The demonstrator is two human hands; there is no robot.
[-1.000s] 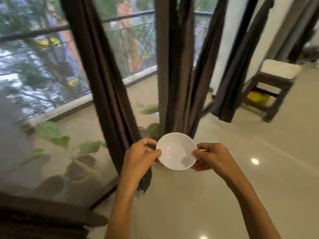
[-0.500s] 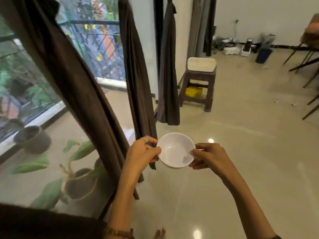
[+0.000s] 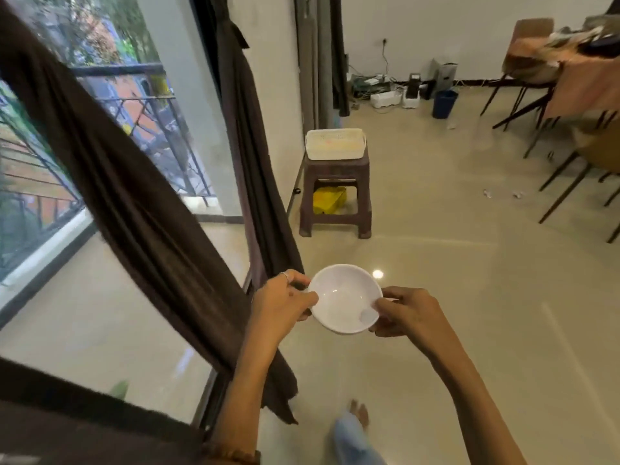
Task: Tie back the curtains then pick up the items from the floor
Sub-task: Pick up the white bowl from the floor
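I hold a small white bowl (image 3: pixel 344 298) in front of me above the floor. My left hand (image 3: pixel 281 303) pinches its left rim and my right hand (image 3: pixel 406 313) pinches its right rim, thumb inside the bowl. A dark brown curtain (image 3: pixel 134 203) slants across the window on my left, its lower end hanging behind my left forearm. A second brown curtain (image 3: pixel 248 135) hangs gathered beside the wall pillar. Small white scraps (image 3: pixel 487 193) lie on the floor at the right, near the chair legs.
A brown plastic stool (image 3: pixel 335 196) stands ahead with a white basket (image 3: pixel 335 144) on top and a yellow item (image 3: pixel 328 199) underneath. Chairs and a cluttered table (image 3: pixel 577 72) are at the right. Cables, boxes and a blue bin (image 3: pixel 444 104) line the far wall. My foot (image 3: pixel 359 412) shows below.
My view has swung right from the window toward the room, bringing the stool, basket and table into sight. Both hands keep the same hold on the bowl.
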